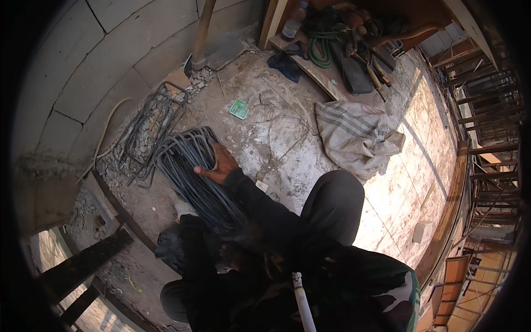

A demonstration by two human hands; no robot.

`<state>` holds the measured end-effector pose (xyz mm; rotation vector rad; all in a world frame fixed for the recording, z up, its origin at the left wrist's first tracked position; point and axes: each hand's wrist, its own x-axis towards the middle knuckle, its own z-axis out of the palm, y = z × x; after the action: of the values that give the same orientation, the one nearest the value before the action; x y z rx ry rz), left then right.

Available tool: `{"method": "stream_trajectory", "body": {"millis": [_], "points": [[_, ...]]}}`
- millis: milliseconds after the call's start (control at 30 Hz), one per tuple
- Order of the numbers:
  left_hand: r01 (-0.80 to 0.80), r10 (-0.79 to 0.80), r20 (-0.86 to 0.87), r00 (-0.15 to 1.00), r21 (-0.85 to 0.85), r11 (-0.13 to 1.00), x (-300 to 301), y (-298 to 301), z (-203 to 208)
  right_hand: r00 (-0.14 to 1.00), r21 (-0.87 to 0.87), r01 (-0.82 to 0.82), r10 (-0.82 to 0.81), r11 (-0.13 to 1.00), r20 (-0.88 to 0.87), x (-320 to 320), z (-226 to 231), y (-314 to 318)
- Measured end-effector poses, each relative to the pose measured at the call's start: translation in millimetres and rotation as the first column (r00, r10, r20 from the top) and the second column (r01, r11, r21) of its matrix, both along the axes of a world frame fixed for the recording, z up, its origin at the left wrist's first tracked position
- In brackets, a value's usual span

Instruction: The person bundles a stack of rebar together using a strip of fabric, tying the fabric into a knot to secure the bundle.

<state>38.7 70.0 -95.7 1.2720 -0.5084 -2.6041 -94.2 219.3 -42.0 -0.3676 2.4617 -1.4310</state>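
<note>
A thick bundle of dark rebar stirrups (191, 174), bent into long loops, lies on the dusty floor in front of me. My right hand (218, 165) grips its right side near the far end, thumb across the top and fingers over the edge. In the shade at the bundle's near end, a brownish patch may be my left hand (231, 255); its fingers cannot be made out. More loose stirrups (146, 124) lie beyond the bundle, against the block wall. A lit-looking white cigarette (302, 301) juts up at the lower edge.
A pale woven sack (357, 138) lies right of centre. Behind it, a wooden board (321, 77) carries tools, green rope (319, 48) and a bottle (293, 22). A shovel (218, 51) leans at the block wall (133, 41). A small green packet (239, 109) lies mid-floor. Timber edging (451, 205) borders the right.
</note>
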Motion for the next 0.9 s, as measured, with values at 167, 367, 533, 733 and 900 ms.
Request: {"method": "stream_trajectory", "body": {"millis": [167,367,533,733,900], "points": [[0.043,-0.041,0.014,0.999,-0.148,0.988,-2,13,39,0.633,0.275,0.773,-0.667,0.572,-0.392,-15,-61,94],[0.042,-0.042,0.001,0.999,-0.19,0.981,-12,-5,-5,0.768,0.341,0.576,-0.635,0.743,0.083,-51,-138,149],[0.267,-0.081,0.343,0.936,-0.54,0.798,-7,-10,0,0.794,0.142,0.608,-0.597,0.781,-0.115,-79,-132,150],[0.672,0.048,0.754,0.655,-0.61,0.42,-16,26,64,0.615,0.417,0.787,-0.63,0.455,-0.473,-80,-69,144],[0.789,0.069,0.816,0.574,-0.574,0.217,-34,47,101,0.738,-0.032,0.518,-0.465,0.855,-0.489,-49,14,96]]}}
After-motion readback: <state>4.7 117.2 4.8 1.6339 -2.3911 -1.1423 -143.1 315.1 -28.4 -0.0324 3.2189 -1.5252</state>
